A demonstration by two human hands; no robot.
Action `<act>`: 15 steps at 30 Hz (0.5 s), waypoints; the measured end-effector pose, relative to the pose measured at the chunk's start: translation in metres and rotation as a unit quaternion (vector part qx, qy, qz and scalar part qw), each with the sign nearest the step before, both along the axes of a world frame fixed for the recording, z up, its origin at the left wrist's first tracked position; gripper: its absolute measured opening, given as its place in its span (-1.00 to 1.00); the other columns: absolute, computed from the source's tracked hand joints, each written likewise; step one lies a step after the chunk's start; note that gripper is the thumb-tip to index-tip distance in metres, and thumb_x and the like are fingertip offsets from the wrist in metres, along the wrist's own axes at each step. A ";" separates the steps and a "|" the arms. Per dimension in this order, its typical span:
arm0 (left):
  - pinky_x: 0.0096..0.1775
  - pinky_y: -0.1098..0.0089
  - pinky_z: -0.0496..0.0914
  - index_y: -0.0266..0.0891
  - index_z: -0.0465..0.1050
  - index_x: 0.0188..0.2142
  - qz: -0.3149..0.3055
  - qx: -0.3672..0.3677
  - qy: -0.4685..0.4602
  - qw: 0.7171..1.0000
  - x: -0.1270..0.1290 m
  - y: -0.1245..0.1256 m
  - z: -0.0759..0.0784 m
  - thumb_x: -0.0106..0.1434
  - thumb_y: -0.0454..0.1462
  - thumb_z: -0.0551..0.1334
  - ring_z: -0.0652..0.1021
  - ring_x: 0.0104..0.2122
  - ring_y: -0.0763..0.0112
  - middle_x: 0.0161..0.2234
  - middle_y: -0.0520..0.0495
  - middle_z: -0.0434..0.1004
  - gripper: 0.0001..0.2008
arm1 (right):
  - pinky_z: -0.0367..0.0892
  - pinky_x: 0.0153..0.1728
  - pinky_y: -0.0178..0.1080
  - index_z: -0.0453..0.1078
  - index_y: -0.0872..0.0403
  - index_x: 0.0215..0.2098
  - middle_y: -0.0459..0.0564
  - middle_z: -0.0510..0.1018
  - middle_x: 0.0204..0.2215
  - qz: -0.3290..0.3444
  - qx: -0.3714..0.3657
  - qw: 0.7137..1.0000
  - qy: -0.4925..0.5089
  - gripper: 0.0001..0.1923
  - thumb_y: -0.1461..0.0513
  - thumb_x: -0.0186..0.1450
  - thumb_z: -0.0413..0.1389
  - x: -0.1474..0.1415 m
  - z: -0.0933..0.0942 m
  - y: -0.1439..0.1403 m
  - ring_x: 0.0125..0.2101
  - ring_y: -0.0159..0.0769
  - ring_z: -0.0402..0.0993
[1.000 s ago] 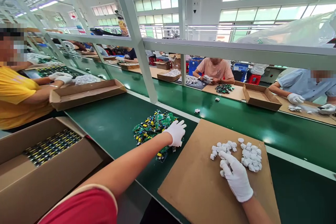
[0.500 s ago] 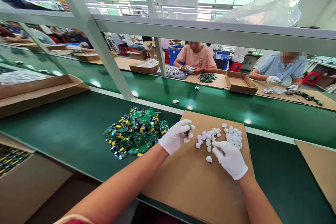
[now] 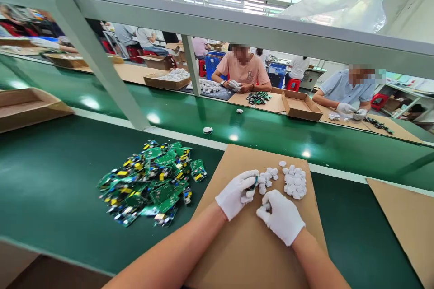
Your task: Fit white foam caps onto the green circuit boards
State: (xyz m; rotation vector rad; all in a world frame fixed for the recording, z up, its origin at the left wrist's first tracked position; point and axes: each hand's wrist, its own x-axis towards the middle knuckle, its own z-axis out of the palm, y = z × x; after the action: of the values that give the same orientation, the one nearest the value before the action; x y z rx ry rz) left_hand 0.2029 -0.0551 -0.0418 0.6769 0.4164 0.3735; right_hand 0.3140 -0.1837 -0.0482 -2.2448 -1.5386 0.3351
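Note:
My left hand (image 3: 236,194), in a white glove, is closed around a small circuit board (image 3: 255,183); only its green edge and a dark part show. Just to the right, my right hand (image 3: 284,216), also gloved, has its thumb and fingers pinched together over the cardboard sheet (image 3: 233,253). What lies between those fingertips is mostly hidden. Beyond both hands lie small white pieces, some in a loose cluster (image 3: 270,175) and others in a tight block (image 3: 294,180). A heap of green circuit boards (image 3: 162,176) with yellow and blue parts sits left of the sheet.
A metal frame post (image 3: 111,67) slants down at the left, under a crossbar (image 3: 217,22). Past the pale rail runs a green belt (image 3: 271,133) carrying a board with a white piece (image 3: 208,130). Two people work opposite, near an open carton (image 3: 301,104). Another cardboard sheet (image 3: 403,216) lies right.
The view has shifted. My hands have come closer together, and my right hand has drawn back from the white pieces with its fingers closed. The lone white piece near it no longer shows.

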 end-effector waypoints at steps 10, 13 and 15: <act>-0.59 0.56 0.07 -0.13 0.28 0.02 -0.019 -0.001 0.043 0.999 -0.003 -0.003 0.011 0.07 -0.25 0.30 0.29 -0.58 0.67 -0.32 -0.01 0.37 -0.50 | 0.23 -0.37 -0.36 0.36 0.04 -0.28 -0.13 0.46 -0.42 0.006 0.020 0.996 0.088 -0.86 0.31 0.19 0.02 0.001 0.007 -0.002 -0.44 -0.40 0.37; -0.60 0.55 0.06 -0.11 0.28 0.02 -0.023 0.018 0.046 0.999 -0.002 -0.004 0.008 0.09 -0.22 0.28 0.26 -0.61 0.68 -0.32 -0.02 0.36 -0.52 | 0.20 -0.43 -0.40 0.37 0.06 -0.38 -0.16 0.46 -0.54 -0.021 0.080 0.984 0.157 -0.78 0.27 0.29 -0.09 0.006 0.011 -0.004 -0.50 -0.43 0.36; -0.62 0.54 0.01 -0.12 0.29 0.02 -0.042 0.054 0.033 0.997 -0.001 -0.004 0.004 0.10 -0.19 0.26 0.25 -0.62 0.69 -0.30 -0.04 0.37 -0.54 | 0.17 -0.45 -0.39 0.39 0.07 -0.47 -0.15 0.46 -0.57 -0.023 0.083 0.988 0.127 -0.70 0.23 0.31 -0.11 0.008 0.012 -0.005 -0.51 -0.44 0.35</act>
State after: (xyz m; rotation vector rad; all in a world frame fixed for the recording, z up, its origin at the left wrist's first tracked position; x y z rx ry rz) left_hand 0.2020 -0.0595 -0.0375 0.8108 0.4313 0.2956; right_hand 0.3225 -0.1885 -0.0358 -2.0183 -1.3301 0.4425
